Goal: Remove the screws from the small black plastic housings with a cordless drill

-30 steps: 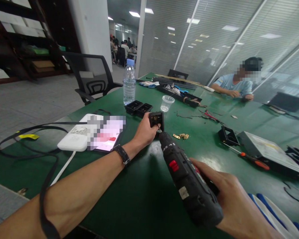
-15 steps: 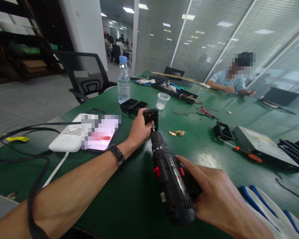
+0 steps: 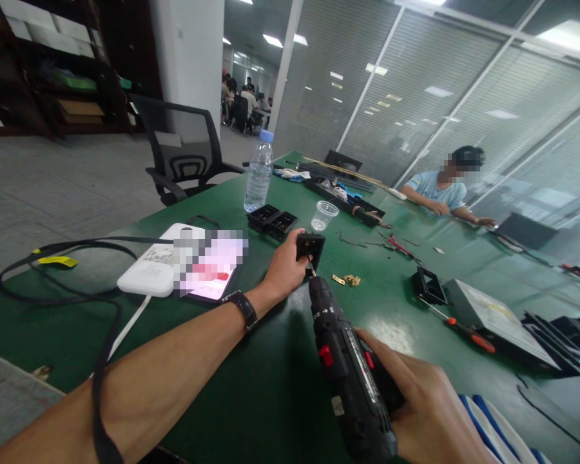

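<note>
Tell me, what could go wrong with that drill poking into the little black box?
1. The left hand holds the small black box right where the bit of the drill meets it; a slip might jab the fingers.
2. The box stands on edge on the green table, pinched by one hand only, so it could twist or tip.
3. The right hand holds the drill tilted, so the bit might skid off.

A green table point(image 3: 280, 386) carries a water bottle point(image 3: 258, 173), plastic cup point(image 3: 324, 216), screwdriver point(image 3: 459, 322) and, seemingly, brass bits point(image 3: 348, 280).
</note>
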Demonstrator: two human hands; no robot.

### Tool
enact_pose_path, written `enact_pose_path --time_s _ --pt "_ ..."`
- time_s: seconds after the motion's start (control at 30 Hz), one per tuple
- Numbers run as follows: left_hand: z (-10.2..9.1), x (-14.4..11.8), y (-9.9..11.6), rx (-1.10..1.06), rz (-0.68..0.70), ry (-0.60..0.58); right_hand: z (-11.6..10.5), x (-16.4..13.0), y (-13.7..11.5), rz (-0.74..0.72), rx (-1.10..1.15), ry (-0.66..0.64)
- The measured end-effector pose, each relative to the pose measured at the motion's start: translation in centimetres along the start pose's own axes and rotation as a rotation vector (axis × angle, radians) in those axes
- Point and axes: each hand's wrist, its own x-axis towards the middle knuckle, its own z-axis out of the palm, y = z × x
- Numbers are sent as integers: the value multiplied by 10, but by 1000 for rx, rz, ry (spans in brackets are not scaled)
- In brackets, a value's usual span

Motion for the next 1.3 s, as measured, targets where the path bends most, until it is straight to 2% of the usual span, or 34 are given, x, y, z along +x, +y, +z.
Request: enact_pose_path --time_s 0.2,0.43,0.67,0.83,0.93,1.1,1.2,1.3 --pt "-6 6 -7 -37 -45 103 -2 -12 -5 -19 52 -56" --pt "-7 7 -2 -20 -88 109 3 -24 1 24 -68 15" --pt "-7 7 -3 15 -91 116 2 -19 3 -2 -107 -125" --pt "-7 6 -5 57 -84 130 2 -24 6 36 -133 -144" --pt "-6 6 -5 74 -69 136 -4 -26 5 82 -116 -181" --pt "-6 7 -5 60 -57 144 -22 -18 1 143 -85 -325" --pt "-6 8 -5 55 -52 146 -36 -19 -6 56 -164 -256" --pt "-6 8 -4 47 -45 137 -41 -38 -12 -114 -253 -22"
